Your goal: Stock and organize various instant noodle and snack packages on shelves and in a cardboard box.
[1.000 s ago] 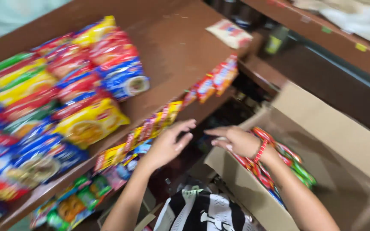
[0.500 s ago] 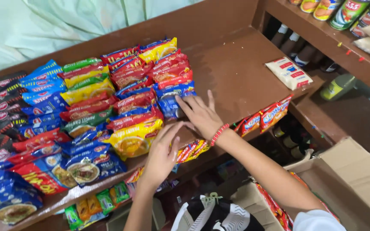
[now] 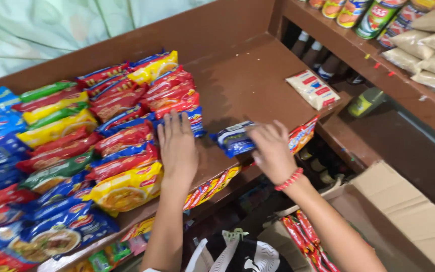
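1. The left hand [image 3: 177,146] lay flat, fingers spread, against the stacked noodle packets [image 3: 127,146].
2. The right hand [image 3: 272,151] gripped a blue packet [image 3: 235,138] on the brown shelf [image 3: 247,85].
3. Stocking step; next, slide it beside the stack.

The right hand [image 3: 273,151] covers part of a blue packet [image 3: 235,138], somewhat blurred. The cans [image 3: 373,15] are cut off by the top edge. Bottles [image 3: 323,60] under the upper shelf [image 3: 358,60] are perhaps too shadowed to identify.
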